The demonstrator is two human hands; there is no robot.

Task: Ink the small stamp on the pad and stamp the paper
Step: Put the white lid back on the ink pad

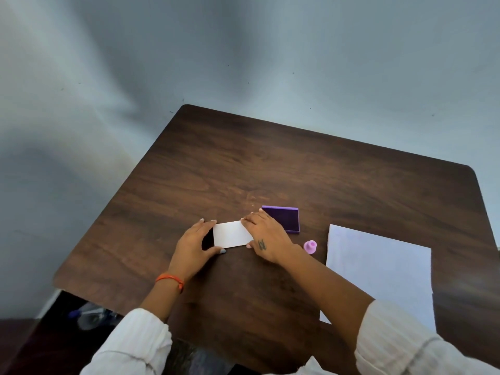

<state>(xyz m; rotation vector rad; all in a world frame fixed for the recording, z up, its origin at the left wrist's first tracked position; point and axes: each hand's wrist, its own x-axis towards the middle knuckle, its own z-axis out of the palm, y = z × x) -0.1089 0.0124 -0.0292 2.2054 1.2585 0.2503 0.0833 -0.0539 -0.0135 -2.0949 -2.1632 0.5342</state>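
Stamp [310, 247] pink, knobbed, untouched | both grips [195, 243] [266, 238] hold flat white card [232, 234]

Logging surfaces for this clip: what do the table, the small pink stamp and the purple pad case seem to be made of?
Table: looks like dark wood-grain laminate, semi-matte, with printed-looking grain and rounded corners. Small pink stamp: likely moulded plastic, smooth with a slight sheen. Purple pad case: probably plastic, framing a darker, dull insert that looks like an ink pad.

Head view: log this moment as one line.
left hand and right hand: both on small white card | ink pad: open, untouched | pink stamp: standing on table, untouched | paper: unstamped
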